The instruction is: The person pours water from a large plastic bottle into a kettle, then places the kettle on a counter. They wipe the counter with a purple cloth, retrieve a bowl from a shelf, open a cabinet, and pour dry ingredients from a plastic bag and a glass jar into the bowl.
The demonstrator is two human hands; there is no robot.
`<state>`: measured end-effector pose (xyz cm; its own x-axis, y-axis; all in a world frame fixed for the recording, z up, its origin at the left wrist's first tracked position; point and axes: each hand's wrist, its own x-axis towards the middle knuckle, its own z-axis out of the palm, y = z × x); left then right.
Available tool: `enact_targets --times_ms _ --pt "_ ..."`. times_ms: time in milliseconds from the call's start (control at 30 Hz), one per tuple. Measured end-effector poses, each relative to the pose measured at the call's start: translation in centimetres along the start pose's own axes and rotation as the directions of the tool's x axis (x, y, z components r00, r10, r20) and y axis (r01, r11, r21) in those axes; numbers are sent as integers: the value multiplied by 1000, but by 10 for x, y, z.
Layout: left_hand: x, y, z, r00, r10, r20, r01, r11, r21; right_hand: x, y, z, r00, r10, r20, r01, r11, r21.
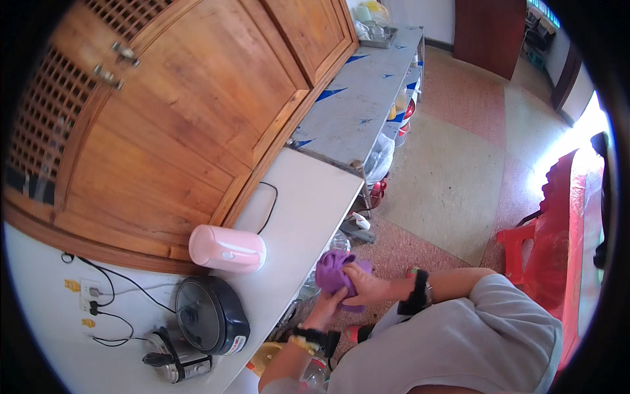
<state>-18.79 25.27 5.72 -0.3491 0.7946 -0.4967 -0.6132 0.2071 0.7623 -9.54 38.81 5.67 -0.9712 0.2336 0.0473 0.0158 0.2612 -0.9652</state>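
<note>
A bunched purple cloth (334, 270) is held in front of my body, just off the front edge of the white countertop (315, 197). My right hand (366, 285) grips it from the right, with the thumb lying over the folds. From below, my left hand (327, 305) closes on the same cloth, its fingers partly hidden by the folds. One end of the fabric hangs beneath both hands. Closest on the counter stands a pink electric kettle (229, 248), upright beside the wooden cabinet.
A dark round cooker (211, 315) and a glass kettle (179, 357) stand near the wall sockets (90, 294). Beyond the counter runs a metal table (359, 93) with shelves below. Bottles and a spray bottle (362, 220) are under the counter edge. A red stool (517, 246) is at right.
</note>
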Motion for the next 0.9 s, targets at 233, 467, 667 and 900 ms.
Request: enact_targets --times_ms 233,467,667,900 --pt "125 49 110 995 -81 52 72 985 154 -27 14 -183 996 -85 0 72 835 -545" --pt "263 122 66 953 253 -165 -157 881 446 -77 90 -283 939 264 -223 -299 944 -142" --pt "391 201 22 730 620 -287 -127 535 835 -92 129 -377 711 494 -500 -541 839 60" --pt "479 177 223 818 83 569 -561 331 759 -92 162 -442 571 586 -576 -484 806 341"
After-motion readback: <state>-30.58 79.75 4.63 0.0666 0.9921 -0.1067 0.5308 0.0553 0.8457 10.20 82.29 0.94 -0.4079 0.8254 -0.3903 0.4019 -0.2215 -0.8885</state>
